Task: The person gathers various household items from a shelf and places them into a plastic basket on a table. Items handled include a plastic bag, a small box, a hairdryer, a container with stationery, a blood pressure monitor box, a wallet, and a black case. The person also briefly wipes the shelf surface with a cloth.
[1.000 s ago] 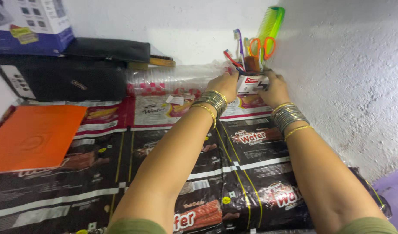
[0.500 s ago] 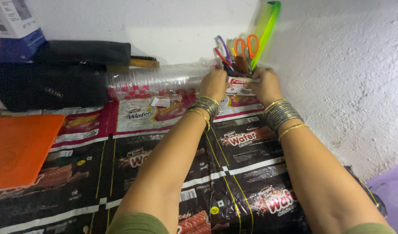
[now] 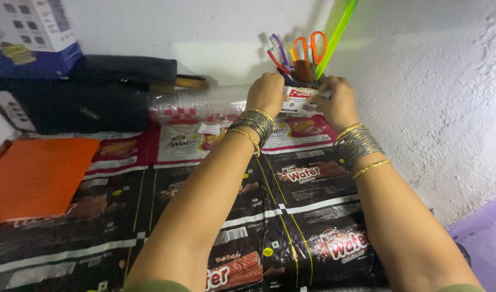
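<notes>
At twelve o'clock against the wall, left hand [image 3: 266,93] and right hand [image 3: 340,101] both grip the small holder box [image 3: 298,100] of scissors [image 3: 310,45] and toothbrushes [image 3: 277,51].

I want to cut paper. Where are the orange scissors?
In the head view, the orange-handled scissors stand handles-up in the small holder at the back corner by the white wall, between the toothbrushes and the green comb, above both hands.

Shelf [image 3: 475,227] — wrapper sheeting [image 3: 291,216], orange folder [image 3: 37,176], black case [image 3: 69,111].
</notes>
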